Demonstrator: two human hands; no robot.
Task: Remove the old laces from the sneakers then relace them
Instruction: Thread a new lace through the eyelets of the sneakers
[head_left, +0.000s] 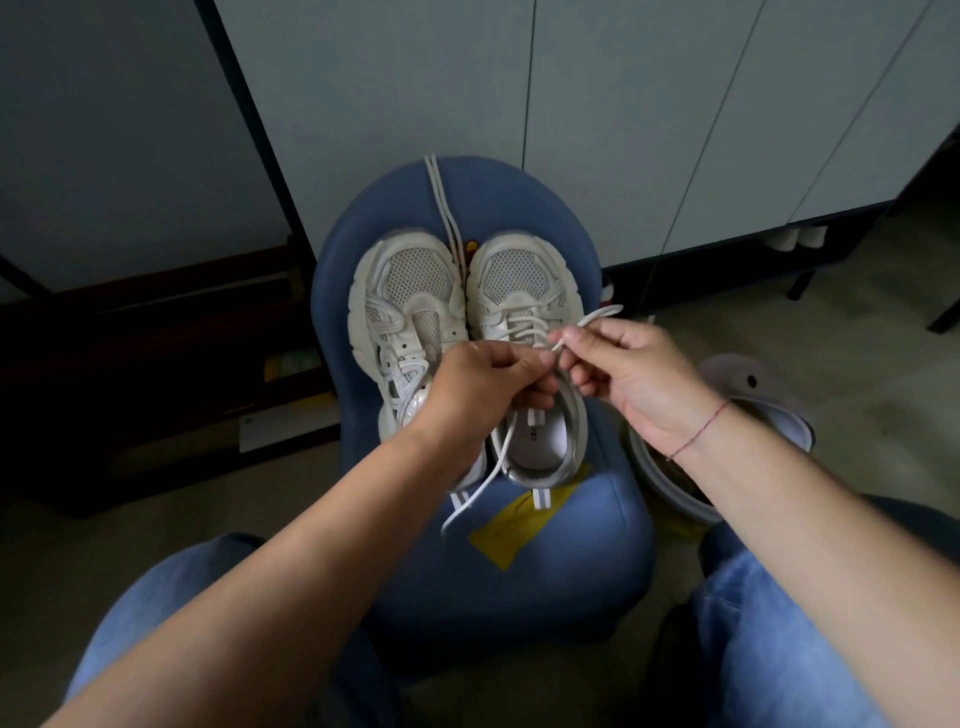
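1. The lace is a soft, light, limp cord. We judge the hold for threading is close behind its tip. It runs through the far eyelets of the right sneaker, with one end trailing near.
2. The left hand and right hand each pinch the lace above the tongue.
3. The right sneaker and the left sneaker lie side by side with toes far and long axis near–far. The left sneaker is unlaced.
4. A spare lace lies far on the blue stool.

Pale cabinet doors (dimly lit), beige floor — blue padded chair
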